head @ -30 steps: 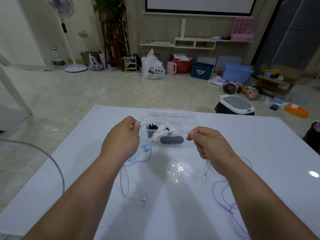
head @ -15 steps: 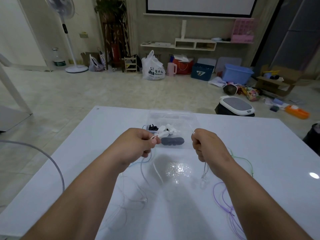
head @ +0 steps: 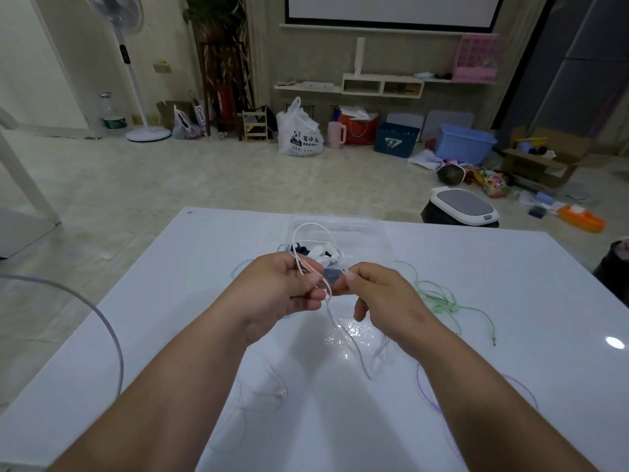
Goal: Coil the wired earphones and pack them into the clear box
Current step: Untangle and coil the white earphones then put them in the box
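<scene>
My left hand [head: 282, 291] grips white wired earphones [head: 311, 229] over the white table [head: 510, 277]. A loop of the white cord arches above my left fingers, and its loose end trails down to the tabletop. My right hand [head: 377, 294] pinches the same cord close beside my left fingertips. Just behind both hands stands the clear box [head: 360, 229], holding dark and white coiled earphones; my hands hide part of it.
Green earphones [head: 439, 298] lie on the table to the right. A purple cord [head: 429, 393] shows under my right forearm, a pale thin cord [head: 269, 396] under my left. A grey cable [head: 102, 321] arcs off the left edge. Clutter lines the floor beyond.
My two hands have come together from well apart. The white cord, stretched straight between them before, now stands as a loop above my left hand.
</scene>
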`<state>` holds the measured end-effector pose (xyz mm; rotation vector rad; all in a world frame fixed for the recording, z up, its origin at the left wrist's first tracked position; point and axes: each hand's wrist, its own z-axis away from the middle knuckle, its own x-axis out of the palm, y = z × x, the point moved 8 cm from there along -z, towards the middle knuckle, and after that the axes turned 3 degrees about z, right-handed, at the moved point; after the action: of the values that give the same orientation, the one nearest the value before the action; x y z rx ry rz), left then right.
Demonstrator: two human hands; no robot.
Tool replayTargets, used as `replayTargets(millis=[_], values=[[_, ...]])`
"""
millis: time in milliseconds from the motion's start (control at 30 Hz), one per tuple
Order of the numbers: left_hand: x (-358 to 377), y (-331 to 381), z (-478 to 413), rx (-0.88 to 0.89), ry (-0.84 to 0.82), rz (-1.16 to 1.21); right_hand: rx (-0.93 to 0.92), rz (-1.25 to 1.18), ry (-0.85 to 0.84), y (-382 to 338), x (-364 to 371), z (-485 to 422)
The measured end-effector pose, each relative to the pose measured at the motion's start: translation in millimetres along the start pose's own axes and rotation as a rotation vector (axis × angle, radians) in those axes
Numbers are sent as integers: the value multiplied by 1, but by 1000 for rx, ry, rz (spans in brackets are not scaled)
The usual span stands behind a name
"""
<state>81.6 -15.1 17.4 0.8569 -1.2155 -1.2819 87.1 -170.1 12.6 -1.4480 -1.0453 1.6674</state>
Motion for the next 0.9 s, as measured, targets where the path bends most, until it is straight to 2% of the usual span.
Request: replayTargets(millis=[133, 367, 533, 700, 900], values=[[3, 0, -1, 24, 14, 87, 32, -136, -110, 0, 16, 2], [-5, -1, -4, 6, 77, 80, 43, -106, -155, 3, 12, 0], [-4, -8, -4, -66, 106, 152, 3, 37, -180, 1, 11, 2], [-18, -10, -7, -79, 281, 160, -12, 58, -232, -1, 11, 5], [-15, -15, -9, -140, 232, 276, -8, 139, -212, -2, 8, 7]])
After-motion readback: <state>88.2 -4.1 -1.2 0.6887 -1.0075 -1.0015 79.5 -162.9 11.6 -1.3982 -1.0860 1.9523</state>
